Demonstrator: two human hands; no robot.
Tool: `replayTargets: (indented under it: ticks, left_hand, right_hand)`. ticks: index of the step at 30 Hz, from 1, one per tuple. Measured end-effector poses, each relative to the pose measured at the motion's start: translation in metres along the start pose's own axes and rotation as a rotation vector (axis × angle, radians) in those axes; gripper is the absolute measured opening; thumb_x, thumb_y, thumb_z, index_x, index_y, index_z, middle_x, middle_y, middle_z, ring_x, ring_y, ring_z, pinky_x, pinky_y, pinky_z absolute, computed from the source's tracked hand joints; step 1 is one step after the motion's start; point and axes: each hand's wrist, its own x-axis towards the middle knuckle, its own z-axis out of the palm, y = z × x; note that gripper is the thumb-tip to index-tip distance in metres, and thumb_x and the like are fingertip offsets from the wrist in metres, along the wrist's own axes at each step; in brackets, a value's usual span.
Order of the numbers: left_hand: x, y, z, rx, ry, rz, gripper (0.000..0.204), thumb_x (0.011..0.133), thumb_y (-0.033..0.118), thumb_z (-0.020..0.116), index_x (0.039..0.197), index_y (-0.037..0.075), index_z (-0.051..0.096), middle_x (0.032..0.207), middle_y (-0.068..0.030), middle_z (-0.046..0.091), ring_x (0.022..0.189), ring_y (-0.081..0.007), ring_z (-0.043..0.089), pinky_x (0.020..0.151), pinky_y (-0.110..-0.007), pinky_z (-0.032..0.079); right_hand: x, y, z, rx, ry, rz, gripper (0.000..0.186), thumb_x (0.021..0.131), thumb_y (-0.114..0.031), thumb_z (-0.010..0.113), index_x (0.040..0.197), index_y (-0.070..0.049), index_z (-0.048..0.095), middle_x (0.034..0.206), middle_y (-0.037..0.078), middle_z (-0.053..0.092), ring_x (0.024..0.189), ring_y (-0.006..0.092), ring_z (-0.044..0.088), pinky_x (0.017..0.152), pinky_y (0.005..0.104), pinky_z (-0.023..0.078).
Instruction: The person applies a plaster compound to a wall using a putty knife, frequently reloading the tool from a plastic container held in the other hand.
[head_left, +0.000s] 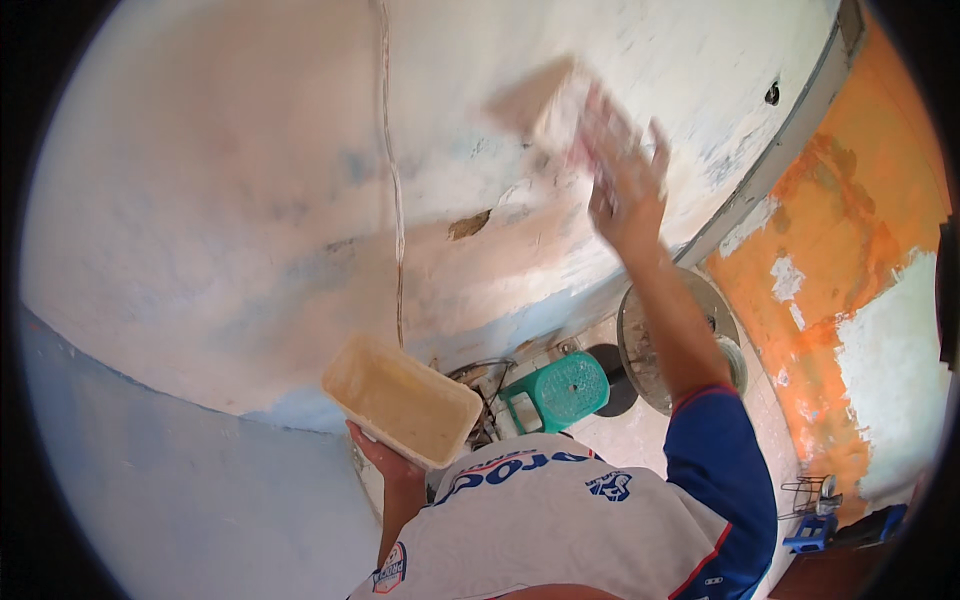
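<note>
My left hand [385, 457] grips the lower side of a cream rectangular tub [400, 395], which is tilted so its inside shows, coated with pale residue. My right hand [622, 175], white with smears and blurred by motion, is raised at the wall. It is closed on a flat, rectangular, pale spreading blade [540, 108], whose edges are too smeared to make out. The blade is at or very near the whitish, patchy wall [290, 150]; contact cannot be told. A brown chipped hole [469, 225] lies in the wall below the blade.
A thin cable [393, 190] runs down the wall. Below are a green stool [570, 390], a large round container [645, 345] and tangled cables. An orange, peeling wall [825, 240] stands on the right, with a blue object [812, 533] at its foot.
</note>
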Motion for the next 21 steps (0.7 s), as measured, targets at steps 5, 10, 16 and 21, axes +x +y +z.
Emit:
replayTargets:
  ticks: [5,10,16,21]
  left_hand:
    - [0.002,-0.001,0.005,0.063,0.076,0.037,0.069,0.106,0.065,0.032,0.152,0.016,0.046,0.151,-0.0053,0.052,0.136,-0.0287,0.052,0.114,-0.044,0.044]
    - [0.003,0.005,-0.007,-0.044,0.062,-0.037,0.068,0.104,0.064,0.040,0.151,0.015,0.045,0.150,-0.0066,0.053,0.133,-0.0313,0.054,0.109,-0.050,0.049]
    - [-0.005,0.017,-0.011,-0.038,0.055,-0.039,0.071,0.104,0.066,0.035,0.155,0.017,0.042,0.155,-0.0074,0.048,0.139,-0.0319,0.049,0.116,-0.048,0.042]
    - [-0.004,0.003,-0.010,0.049,0.092,-0.048,0.069,0.106,0.065,0.029,0.156,0.018,0.041,0.156,-0.0061,0.046,0.141,-0.0290,0.047,0.118,-0.044,0.041]
  right_hand:
    - [0.047,0.025,0.038,-0.157,-0.002,-0.091,0.048,0.090,-0.014,0.071,0.138,-0.019,0.065,0.149,0.002,0.061,0.141,0.0224,0.054,0.116,0.0560,0.029]
    - [-0.137,-0.022,0.070,-0.038,-0.407,-0.037,0.042,0.092,-0.014,0.070,0.133,-0.023,0.067,0.151,-0.001,0.058,0.146,0.0206,0.048,0.117,0.0571,0.023]
    - [-0.004,-0.018,0.005,0.072,0.107,-0.074,0.046,0.089,-0.012,0.072,0.134,-0.019,0.067,0.144,0.002,0.064,0.141,0.0237,0.054,0.116,0.0581,0.026]
    - [0.072,0.020,0.017,-0.067,0.024,-0.143,0.040,0.091,-0.018,0.074,0.130,-0.015,0.069,0.146,0.007,0.062,0.140,0.0265,0.055,0.117,0.0475,0.036]
